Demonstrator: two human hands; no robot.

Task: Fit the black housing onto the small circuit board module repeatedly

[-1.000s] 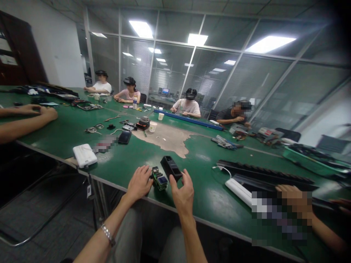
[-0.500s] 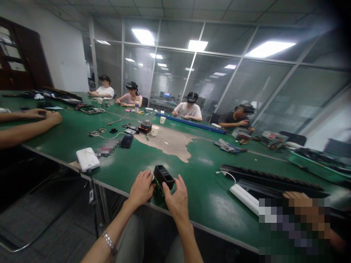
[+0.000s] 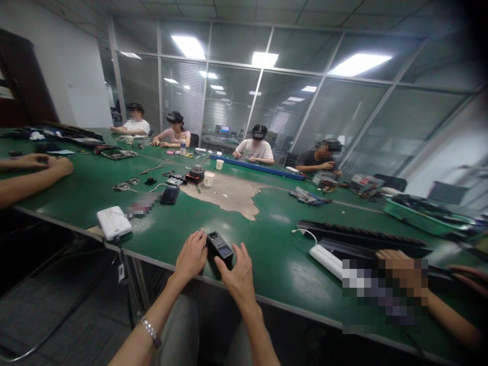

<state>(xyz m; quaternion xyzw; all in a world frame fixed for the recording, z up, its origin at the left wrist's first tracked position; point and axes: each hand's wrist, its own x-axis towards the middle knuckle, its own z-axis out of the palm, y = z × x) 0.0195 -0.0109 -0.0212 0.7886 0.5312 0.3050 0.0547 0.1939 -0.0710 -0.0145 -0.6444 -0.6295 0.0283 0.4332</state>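
Near the front edge of the green table point(image 3: 267, 249) is a small black box-shaped device point(image 3: 220, 247) with a bluish screen-like window on its top face. My left hand point(image 3: 193, 254) closes along its left side, a bracelet on the wrist. From the other side my right hand point(image 3: 237, 272) grips it, thumb at the near corner and fingers curled along the right edge. The box tilts slightly; its underside is hidden from view.
A white power bank point(image 3: 114, 222) and a black phone point(image 3: 170, 194) lie to the left. Paper cups point(image 3: 208, 178) stand ahead. On the right are a white power strip point(image 3: 324, 259), a co-worker's hand point(image 3: 398, 262) and a green basket point(image 3: 427, 218). Several people sit around the table.
A green circuit board showed beside the box's left side before; now it is out of sight and the window shows a bluish screen. My view has shifted slightly right.
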